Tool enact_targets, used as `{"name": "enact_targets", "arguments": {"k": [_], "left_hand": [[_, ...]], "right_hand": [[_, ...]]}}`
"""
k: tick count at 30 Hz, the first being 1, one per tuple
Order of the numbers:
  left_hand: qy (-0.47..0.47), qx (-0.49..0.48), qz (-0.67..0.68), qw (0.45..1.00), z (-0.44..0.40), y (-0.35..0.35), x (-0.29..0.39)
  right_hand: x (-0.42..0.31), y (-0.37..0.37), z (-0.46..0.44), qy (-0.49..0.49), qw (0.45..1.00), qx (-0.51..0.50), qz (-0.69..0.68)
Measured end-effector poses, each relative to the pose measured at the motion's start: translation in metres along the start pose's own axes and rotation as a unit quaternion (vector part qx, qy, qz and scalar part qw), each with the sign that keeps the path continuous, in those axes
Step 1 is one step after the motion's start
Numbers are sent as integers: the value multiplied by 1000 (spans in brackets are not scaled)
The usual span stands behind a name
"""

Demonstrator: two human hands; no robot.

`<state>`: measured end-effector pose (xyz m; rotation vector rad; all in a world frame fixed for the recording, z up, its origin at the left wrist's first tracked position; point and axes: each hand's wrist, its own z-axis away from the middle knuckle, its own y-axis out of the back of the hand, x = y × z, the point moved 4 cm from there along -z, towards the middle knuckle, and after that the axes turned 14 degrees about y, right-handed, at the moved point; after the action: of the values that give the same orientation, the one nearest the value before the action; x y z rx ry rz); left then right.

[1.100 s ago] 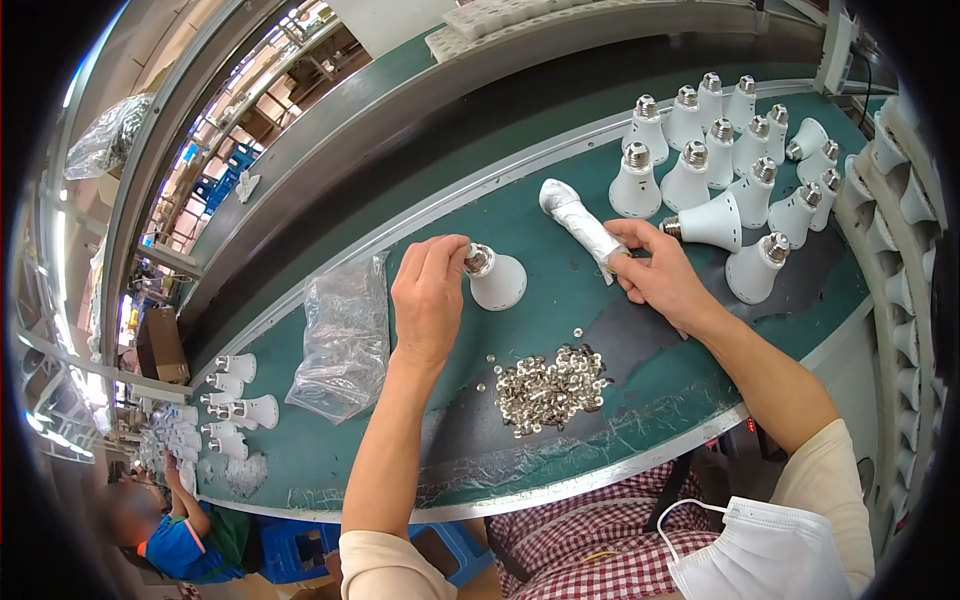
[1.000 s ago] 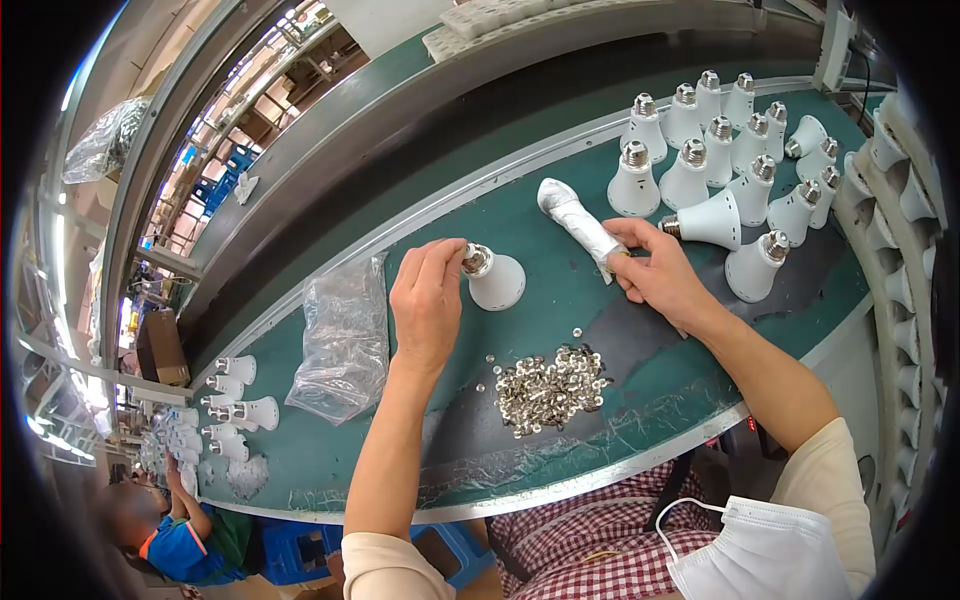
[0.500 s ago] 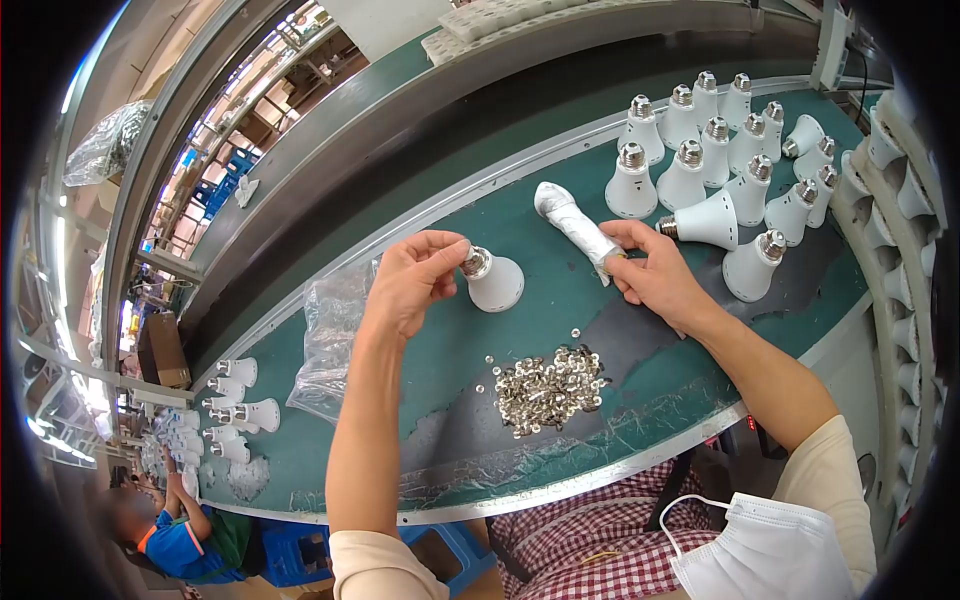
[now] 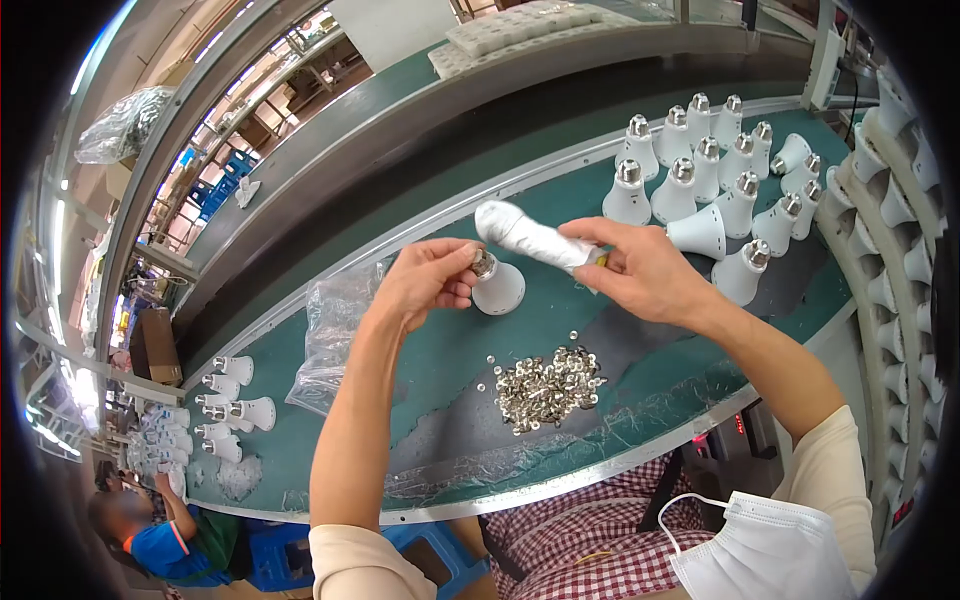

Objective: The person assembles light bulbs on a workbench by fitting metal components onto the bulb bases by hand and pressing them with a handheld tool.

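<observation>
A white bulb housing (image 4: 499,290) stands on the green work surface, its metal screw base pointing up. My left hand (image 4: 432,278) is closed in a pinch at the top of that screw base; any small part between the fingertips is hidden. My right hand (image 4: 640,268) is wrapped around a white-wrapped, stick-like tool (image 4: 535,238). The tool's thick rounded end hangs just above and right of my left fingertips. Below both hands lies a loose pile of small silvery metal caps (image 4: 545,390).
Several bulb housings (image 4: 683,190) stand at the back right, one on its side. More lie at the left (image 4: 240,412). A clear plastic bag (image 4: 335,330) rests left of my left hand. Trays of housings (image 4: 900,230) line the right edge. A co-worker (image 4: 165,535) sits at lower left.
My right hand has raised the wrapped tool and swung its thick end left toward the screw base. My left hand stays at the bulb housing. The view has shifted slightly.
</observation>
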<state>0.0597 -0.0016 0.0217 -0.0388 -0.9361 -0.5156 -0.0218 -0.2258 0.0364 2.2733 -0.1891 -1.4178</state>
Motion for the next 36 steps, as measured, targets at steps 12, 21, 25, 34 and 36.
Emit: {"name": "enact_targets", "arguments": {"k": [12, 21, 25, 34, 36], "left_hand": [[-105, 106, 47, 988, 50, 29, -39], [-107, 163, 74, 978, 89, 52, -88], [-185, 274, 50, 942, 126, 73, -106], [-26, 758, -32, 650, 180, 245, -244], [97, 734, -8, 672, 176, 264, -255]], "right_hand": [[-38, -20, -20, 226, 920, -60, 313], [-52, -21, -20, 259, 933, 1, 250], [-55, -20, -9, 213, 964, -53, 153], [18, -107, -1, -288, 819, -88, -488], [40, -111, -4, -318, 768, -6, -556]]}}
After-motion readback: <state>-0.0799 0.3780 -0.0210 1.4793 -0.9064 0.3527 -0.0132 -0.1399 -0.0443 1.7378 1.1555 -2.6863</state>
